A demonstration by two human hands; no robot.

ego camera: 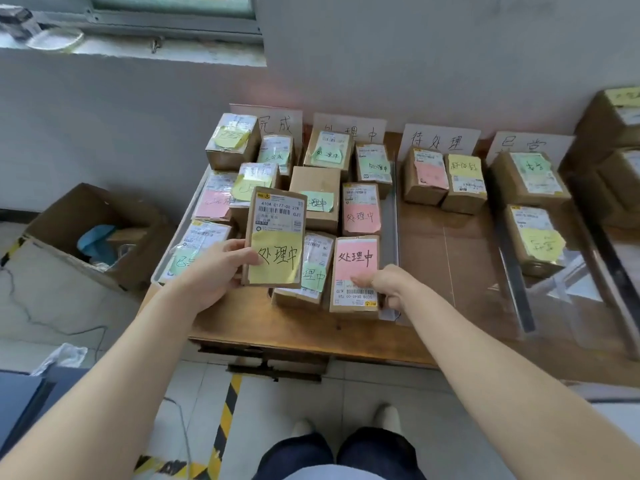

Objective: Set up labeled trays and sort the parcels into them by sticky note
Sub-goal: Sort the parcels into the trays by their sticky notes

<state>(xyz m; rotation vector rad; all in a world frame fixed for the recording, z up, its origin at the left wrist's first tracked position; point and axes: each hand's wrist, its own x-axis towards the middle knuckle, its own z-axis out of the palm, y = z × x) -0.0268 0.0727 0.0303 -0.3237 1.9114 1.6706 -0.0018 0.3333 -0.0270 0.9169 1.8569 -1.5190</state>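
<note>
Above the near left part of the desk (311,327), the left hand (221,268) holds a flat brown parcel (277,216) up off the others, with the thumb across its front and the fingers curled behind its left edge. A yellow sticky note (275,258) handwritten 处理中 covers its lower half, under a printed shipping label.

Just to the right, the right hand (384,287) grips a second parcel (353,303) bearing a pink note (356,258) with the same words. The thumb presses on its top face and the fingers curl round its near right edge. This parcel lies at the front of a clear tray (389,216), among other parcels with green and pink notes of the same wording. Behind that tray stands a white card (349,131), also reading 处理中.

To the left, the leftmost tray (174,239) is full of parcels with yellow, green and pink notes, below a card showing 完成 (277,124). To the right, a third tray (450,258) holds two parcels at its far end, below a card reading 待处理 (440,142). A fourth tray (571,299) holds two more.

On the floor left of the desk sits an open cardboard box (69,233). Yellow-and-black tape (227,410) runs along the floor tiles near the person's shoes.
</note>
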